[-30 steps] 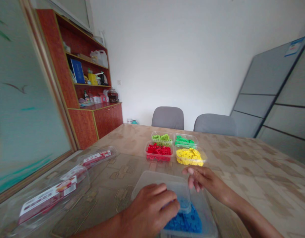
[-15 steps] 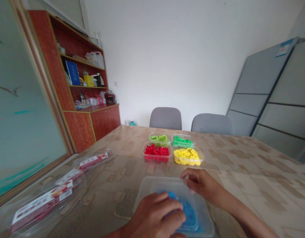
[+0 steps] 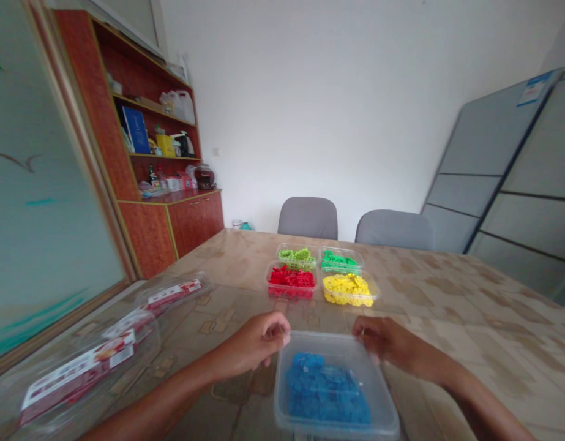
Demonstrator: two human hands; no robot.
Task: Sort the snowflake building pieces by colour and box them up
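Observation:
A clear plastic tub (image 3: 282, 401) filled with blue pieces (image 3: 325, 389) sits on the table right in front of me. My left hand (image 3: 259, 340) pinches its far left corner with the fingers closed. My right hand (image 3: 383, 340) grips the far right corner. I cannot tell whether a clear lid lies on top of the tub. Beyond my hands stand small clear tubs in a two-by-two block: red pieces (image 3: 291, 280), yellow pieces (image 3: 349, 289), light green pieces (image 3: 298, 255) and green pieces (image 3: 340, 260).
Clear lids with red-and-white labels (image 3: 80, 367) lie on the patterned table (image 3: 470, 331) at the left. Two grey chairs (image 3: 308, 217) stand at the far edge. A red-brown cabinet (image 3: 172, 220) is at the left, and grey panels (image 3: 516, 184) lean at the right.
My left hand lifted off the top of the blue tub and moved to its far left corner. My right hand stayed at the far right corner.

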